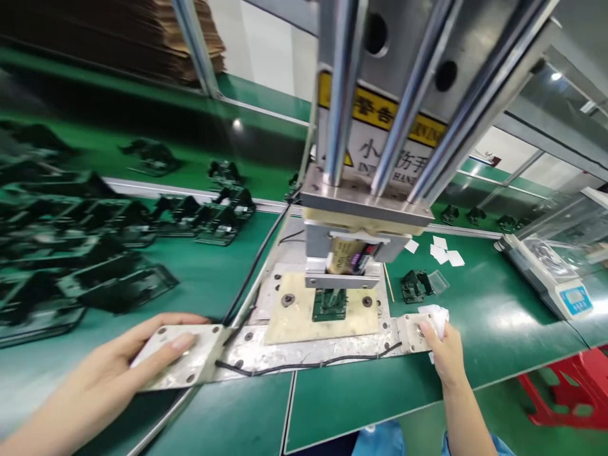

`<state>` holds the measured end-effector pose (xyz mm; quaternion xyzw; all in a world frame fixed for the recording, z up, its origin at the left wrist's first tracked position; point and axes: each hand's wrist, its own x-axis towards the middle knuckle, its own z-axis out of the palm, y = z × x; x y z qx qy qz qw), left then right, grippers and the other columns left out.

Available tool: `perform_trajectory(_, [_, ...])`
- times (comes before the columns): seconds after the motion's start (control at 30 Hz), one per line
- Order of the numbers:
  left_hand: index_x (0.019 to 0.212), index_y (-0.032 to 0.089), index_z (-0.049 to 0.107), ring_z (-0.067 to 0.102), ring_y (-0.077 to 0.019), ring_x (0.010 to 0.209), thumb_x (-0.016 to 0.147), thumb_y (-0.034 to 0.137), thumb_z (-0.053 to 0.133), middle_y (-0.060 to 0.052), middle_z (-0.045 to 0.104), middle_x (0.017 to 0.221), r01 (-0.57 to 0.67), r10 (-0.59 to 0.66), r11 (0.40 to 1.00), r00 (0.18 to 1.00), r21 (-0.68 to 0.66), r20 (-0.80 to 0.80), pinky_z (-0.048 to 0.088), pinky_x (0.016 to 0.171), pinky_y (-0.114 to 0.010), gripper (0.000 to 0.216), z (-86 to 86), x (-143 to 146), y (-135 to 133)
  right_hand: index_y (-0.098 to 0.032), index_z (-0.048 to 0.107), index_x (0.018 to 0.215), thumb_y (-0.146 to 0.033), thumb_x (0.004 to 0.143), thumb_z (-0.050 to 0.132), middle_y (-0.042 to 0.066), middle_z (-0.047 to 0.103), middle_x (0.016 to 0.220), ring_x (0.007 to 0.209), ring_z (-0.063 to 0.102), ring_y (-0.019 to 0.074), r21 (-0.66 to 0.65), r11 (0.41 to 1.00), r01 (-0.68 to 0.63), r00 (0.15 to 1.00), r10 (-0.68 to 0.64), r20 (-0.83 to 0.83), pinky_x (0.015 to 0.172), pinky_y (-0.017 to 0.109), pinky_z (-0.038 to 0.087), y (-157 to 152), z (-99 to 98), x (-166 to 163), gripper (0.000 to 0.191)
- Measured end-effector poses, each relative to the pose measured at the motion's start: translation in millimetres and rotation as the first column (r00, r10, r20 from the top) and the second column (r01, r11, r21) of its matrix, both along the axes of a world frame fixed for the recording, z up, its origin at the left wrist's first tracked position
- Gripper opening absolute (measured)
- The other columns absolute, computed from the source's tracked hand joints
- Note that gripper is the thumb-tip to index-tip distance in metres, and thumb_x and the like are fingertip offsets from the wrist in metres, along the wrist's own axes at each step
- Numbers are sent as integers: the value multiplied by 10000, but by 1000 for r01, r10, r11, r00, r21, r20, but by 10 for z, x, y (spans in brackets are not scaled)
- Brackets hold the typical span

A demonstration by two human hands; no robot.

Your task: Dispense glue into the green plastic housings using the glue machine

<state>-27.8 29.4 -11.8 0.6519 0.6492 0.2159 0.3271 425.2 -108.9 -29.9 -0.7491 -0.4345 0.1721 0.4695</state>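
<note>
My left hand wraps round the left metal button box of a bench press, thumb lying on its top button. On the right button box my right hand presses its thumb over the button, fingers curled behind. Crumpled white paper or cloth shows beside those fingers; whether it is held I cannot tell. Between the hands, a dark green part sits on the cream fixture plate. Close above it is the press head, with a gold-and-black labelled piece in its lower frame.
Many dark green assemblies crowd the left bench. Right of the press are another green assembly, white paper squares and a digital scale. A black cable runs along the press base. A red stool stands lower right.
</note>
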Motion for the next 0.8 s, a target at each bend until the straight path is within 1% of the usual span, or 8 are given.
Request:
perform_trajectory(0.07, [960, 292, 688, 647, -292, 954, 750, 892, 498, 27, 742, 986, -62, 66, 997, 989, -34, 131, 484, 792, -323, 663, 124, 144, -56, -166, 743, 823, -671, 840, 667, 69, 721, 760, 730, 685, 306, -7, 1000, 15, 1000, -15, 23, 652, 346, 548, -15, -29, 24, 510])
perform_trajectory(0.17, [932, 231, 694, 594, -246, 810, 723, 813, 609, 6, 706, 874, -90, 99, 995, 961, -46, 260, 415, 716, -273, 625, 256, 286, -109, -161, 755, 822, -692, 819, 688, 79, 733, 774, 751, 698, 328, -1, 999, 46, 999, -46, 26, 660, 358, 564, -27, -64, 51, 535])
perform_trajectory(0.23, [927, 206, 682, 532, -208, 718, 738, 732, 643, 12, 654, 774, -87, 101, 994, 943, -60, 316, 374, 683, -253, 561, 292, 318, -133, -149, 773, 852, -708, 804, 700, 100, 750, 834, 799, 708, 346, -6, 998, 70, 997, -70, 14, 677, 363, 576, -31, -80, 63, 565])
perform_trajectory(0.33, [944, 188, 660, 483, -187, 674, 767, 683, 633, 14, 606, 727, -68, 96, 994, 920, -86, 379, 340, 650, -243, 526, 284, 320, -157, -133, 784, 912, -736, 771, 719, 122, 760, 906, 878, 711, 372, -40, 993, 107, 994, -108, -25, 697, 365, 583, -42, -103, 83, 623])
perform_trajectory(0.43, [951, 189, 650, 465, -185, 660, 766, 700, 626, 13, 585, 714, -70, 104, 993, 909, -99, 404, 322, 637, -246, 544, 255, 316, -167, -125, 775, 920, -758, 749, 728, 130, 759, 914, 880, 707, 382, -72, 991, 114, 992, -118, -41, 721, 384, 572, -56, -136, 109, 657])
perform_trajectory(0.53, [955, 189, 641, 462, -187, 663, 759, 718, 621, 12, 579, 711, -63, 99, 993, 913, -102, 396, 321, 645, -254, 564, 243, 313, -165, -119, 764, 927, -767, 753, 720, 136, 757, 912, 866, 704, 381, -63, 991, 117, 992, -119, -29, 737, 399, 559, -65, -172, 131, 672])
perform_trajectory(0.63, [966, 180, 636, 476, -191, 689, 779, 702, 612, 3, 591, 744, -35, 64, 996, 923, -81, 380, 336, 659, -257, 555, 239, 289, -145, -117, 760, 941, -767, 757, 713, 133, 755, 902, 869, 698, 377, -44, 991, 126, 992, -127, -6, 721, 392, 552, -66, -197, 157, 678])
perform_trajectory(0.8, [985, 171, 634, 505, -191, 695, 765, 713, 625, -10, 610, 769, 42, 2, 993, 928, -113, 372, 365, 649, -248, 584, 209, 218, -100, -119, 771, 905, -766, 728, 722, 123, 753, 887, 845, 688, 361, -108, 987, 122, 992, -126, -28, 692, 370, 535, -64, -216, 226, 673])
